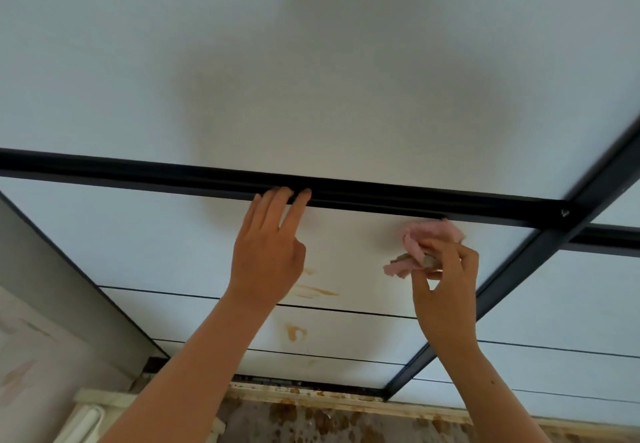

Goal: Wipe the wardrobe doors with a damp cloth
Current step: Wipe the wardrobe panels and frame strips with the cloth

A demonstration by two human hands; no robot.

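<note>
A white wardrobe door (346, 96) fills the view, crossed by a black horizontal rail (138, 170). My left hand (268, 252) lies flat on the lower panel, its straight fingertips touching the rail's lower edge. My right hand (445, 281) pinches a crumpled pink cloth (426, 240) against the panel just under the rail. Brown smears (313, 292) mark the panel between and below my hands, with another brown stain (295, 333) lower down.
A black vertical frame bar (540, 252) separates this door from a second white door (571, 304) on the right. A grey wall (52, 286) borders the left side. A wooden bottom track (311, 397) and stained brown floor (311, 422) lie below.
</note>
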